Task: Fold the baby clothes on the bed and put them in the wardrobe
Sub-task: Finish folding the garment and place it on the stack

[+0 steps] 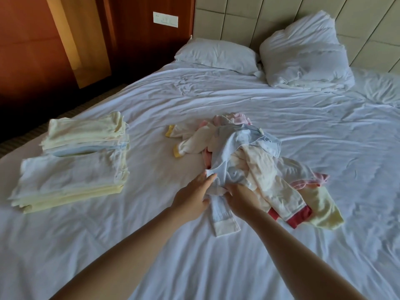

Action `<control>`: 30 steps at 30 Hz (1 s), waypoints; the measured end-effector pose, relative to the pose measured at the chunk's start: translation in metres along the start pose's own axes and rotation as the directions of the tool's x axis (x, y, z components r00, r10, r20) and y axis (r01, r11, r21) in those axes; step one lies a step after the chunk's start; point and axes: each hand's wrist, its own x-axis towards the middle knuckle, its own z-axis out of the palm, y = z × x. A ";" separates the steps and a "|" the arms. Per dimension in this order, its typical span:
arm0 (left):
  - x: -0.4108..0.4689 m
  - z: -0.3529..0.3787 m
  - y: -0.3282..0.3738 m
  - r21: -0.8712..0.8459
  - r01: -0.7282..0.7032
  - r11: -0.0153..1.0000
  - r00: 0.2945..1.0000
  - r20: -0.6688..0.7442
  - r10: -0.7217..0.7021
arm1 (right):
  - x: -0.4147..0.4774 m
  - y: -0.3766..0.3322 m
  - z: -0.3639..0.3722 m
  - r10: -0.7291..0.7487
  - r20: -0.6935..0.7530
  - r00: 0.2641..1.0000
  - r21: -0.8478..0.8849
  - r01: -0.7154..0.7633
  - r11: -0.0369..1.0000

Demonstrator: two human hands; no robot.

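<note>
Two hands: both at lower centre of the frame, close together on one garment at the near edge of the heap.
Left hand (192, 198): fingers curled, pinching an upper edge of the pale blue garment (218, 213), fingertips over the fold.
Right hand (240, 197): fingers bent round bunched cloth of the same garment, just beside the left hand.
Pale blue garment: partly drawn out of the heap, one white-cuffed sleeve lying flat on the sheet below the hands.
Unfolded heap (259, 161): middle of the frame; cream, pink, blue and yellow pieces tangled, with red cuffs and a yellow piece at its lower right.
Folded stacks: two, at the left of the frame, well apart from the heap; near stack (69, 182) wide and flat, far stack (86, 135) smaller, touching it from behind.
Bed (216, 267): creased white sheet across most of the frame.
Pillows: flat pillow (216, 56) at upper centre, puffed-up pillow (303, 57) at upper right, both against the padded headboard (259, 18).
Upper left: wooden panelling (32, 50) with a white switch plate (165, 19).
</note>
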 end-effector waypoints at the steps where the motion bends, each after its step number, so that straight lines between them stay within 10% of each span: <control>1: 0.000 0.002 0.001 0.012 -0.027 1.000 0.999 -0.020 0.027 | -0.003 0.001 -0.003 -0.034 0.006 0.999 0.073 0.034 0.997; 11: -0.037 -0.029 0.072 -0.145 -0.124 0.982 0.967 -0.240 0.086 | -0.079 -0.010 -0.086 -0.039 -0.010 0.999 0.725 0.034 0.688; 25: -0.127 -0.153 0.225 -0.385 -0.489 0.783 0.707 -0.700 0.097 | -0.218 -0.051 -0.218 -0.051 -0.372 0.927 0.758 0.335 0.559; 30: -0.158 -0.183 0.262 -0.395 -0.564 0.725 0.628 -0.776 0.066 | -0.263 -0.067 -0.251 -0.004 -0.376 0.926 0.884 0.361 0.297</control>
